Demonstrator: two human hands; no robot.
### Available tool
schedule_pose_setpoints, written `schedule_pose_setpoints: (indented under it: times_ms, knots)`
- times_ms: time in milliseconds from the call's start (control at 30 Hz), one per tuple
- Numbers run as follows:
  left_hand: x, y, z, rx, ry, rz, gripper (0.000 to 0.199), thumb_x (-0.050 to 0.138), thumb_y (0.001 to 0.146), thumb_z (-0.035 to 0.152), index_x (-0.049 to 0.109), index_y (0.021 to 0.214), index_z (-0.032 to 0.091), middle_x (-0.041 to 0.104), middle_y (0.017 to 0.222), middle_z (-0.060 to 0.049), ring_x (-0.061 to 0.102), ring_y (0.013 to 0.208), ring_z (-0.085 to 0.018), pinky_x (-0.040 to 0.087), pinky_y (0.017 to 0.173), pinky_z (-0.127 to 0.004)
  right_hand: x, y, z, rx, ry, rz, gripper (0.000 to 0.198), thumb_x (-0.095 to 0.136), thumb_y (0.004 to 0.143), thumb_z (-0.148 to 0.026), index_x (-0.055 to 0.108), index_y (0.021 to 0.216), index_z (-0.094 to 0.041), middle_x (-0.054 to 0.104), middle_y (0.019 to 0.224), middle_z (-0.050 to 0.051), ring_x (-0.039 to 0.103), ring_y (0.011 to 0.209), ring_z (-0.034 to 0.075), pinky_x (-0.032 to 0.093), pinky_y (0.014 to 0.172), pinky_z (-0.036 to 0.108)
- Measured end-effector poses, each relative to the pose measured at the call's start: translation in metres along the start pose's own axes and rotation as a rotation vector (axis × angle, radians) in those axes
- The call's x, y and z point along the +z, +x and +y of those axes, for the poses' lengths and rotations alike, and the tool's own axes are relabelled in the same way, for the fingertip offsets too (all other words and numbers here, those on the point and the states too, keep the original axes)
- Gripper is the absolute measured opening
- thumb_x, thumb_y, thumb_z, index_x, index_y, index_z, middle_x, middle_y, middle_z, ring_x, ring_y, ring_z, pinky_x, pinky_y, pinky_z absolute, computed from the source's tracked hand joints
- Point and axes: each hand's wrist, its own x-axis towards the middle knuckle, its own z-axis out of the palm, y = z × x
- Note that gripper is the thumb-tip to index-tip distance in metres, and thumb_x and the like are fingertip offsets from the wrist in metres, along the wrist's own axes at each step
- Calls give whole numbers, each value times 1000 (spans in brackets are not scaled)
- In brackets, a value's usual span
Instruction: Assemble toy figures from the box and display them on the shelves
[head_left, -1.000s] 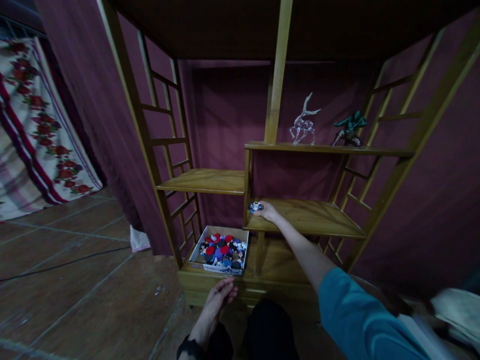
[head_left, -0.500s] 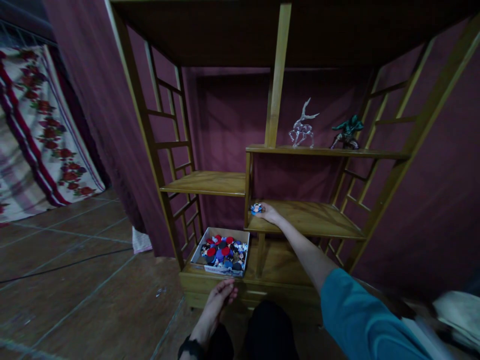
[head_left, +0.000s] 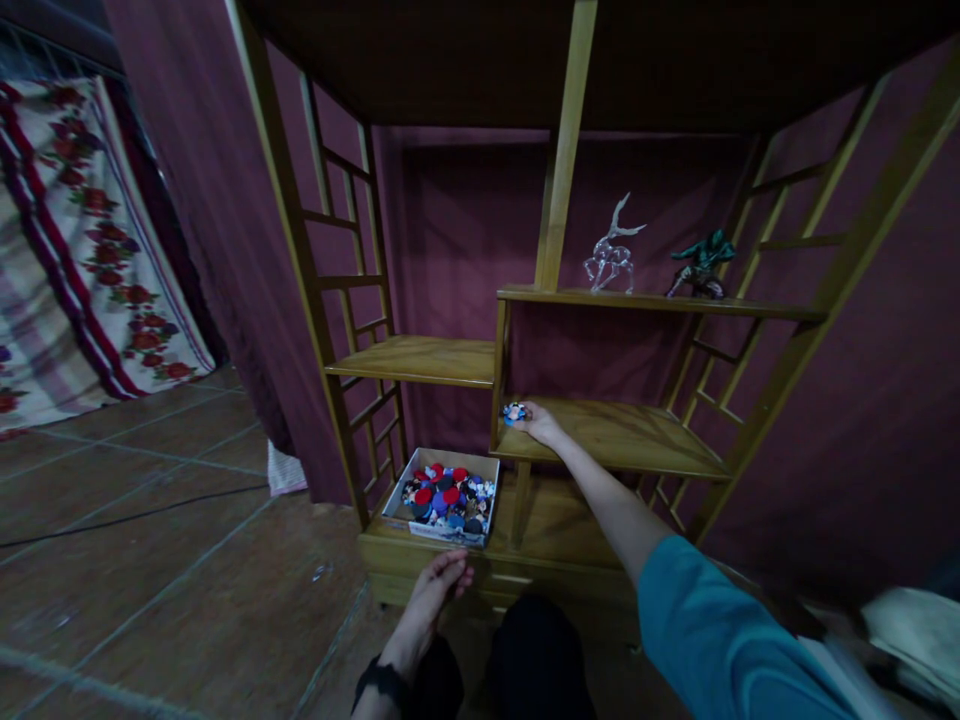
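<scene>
My right hand (head_left: pixel 537 422) reaches to the left end of the middle right shelf (head_left: pixel 622 438), its fingers closed on a small figurine (head_left: pixel 515 413) with blue and pale parts. The figurine is at the shelf's surface beside the upright; whether it touches the wood I cannot tell. My left hand (head_left: pixel 441 585), palm turned inward and fingers loosely curled, hangs in front of the low cabinet with nothing visible in it. Just beyond it, a shallow cardboard box (head_left: pixel 397 519) holds many small figurines (head_left: pixel 448 497) with red, black, purple and blue parts.
On the upper right shelf (head_left: pixel 750 308) stand a clear deer figure (head_left: pixel 611 255) and a green-and-dark figure (head_left: pixel 703 265). A left shelf (head_left: pixel 420 358) overhangs the box. Uprights and lattice sides frame the unit. A cable (head_left: pixel 135 512) crosses the floor at left.
My right hand stays at the shelf's left end with the figurine, which shows slightly more tilted. My left hand has barely moved. The whole view has shifted a little.
</scene>
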Motion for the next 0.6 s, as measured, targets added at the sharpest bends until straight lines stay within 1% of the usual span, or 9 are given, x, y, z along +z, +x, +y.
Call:
schedule_pose_setpoints:
  times_ms: [200, 367, 600]
  knots:
    - [-3, 1, -2, 2, 27, -3, 45, 73, 57, 37, 63, 95, 14, 67, 78, -8, 61, 64, -13, 42, 57, -22, 0, -3, -4, -5, -27, 4, 34, 69, 56, -13, 61, 89, -18, 67, 84, 0, 61, 80, 16, 45, 83, 35]
    - [-4, 4, -5, 12, -4, -26, 44, 73, 57, 35, 61, 94, 14, 66, 76, -7, 60, 63, -12, 42, 58, -22, -2, -7, -11, 17, -41, 28, 37, 70, 55, -13, 62, 91, -19, 68, 83, 1, 61, 79, 17, 47, 81, 36]
    - [-2, 2, -3, 5, -5, -26, 44, 73, 58, 36, 62, 94, 14, 66, 76, -7, 60, 63, -12, 41, 59, -21, -4, -8, -12, 24, -59, 14, 42, 70, 56, -17, 60, 97, -19, 68, 87, 1, 62, 81, 17, 46, 82, 34]
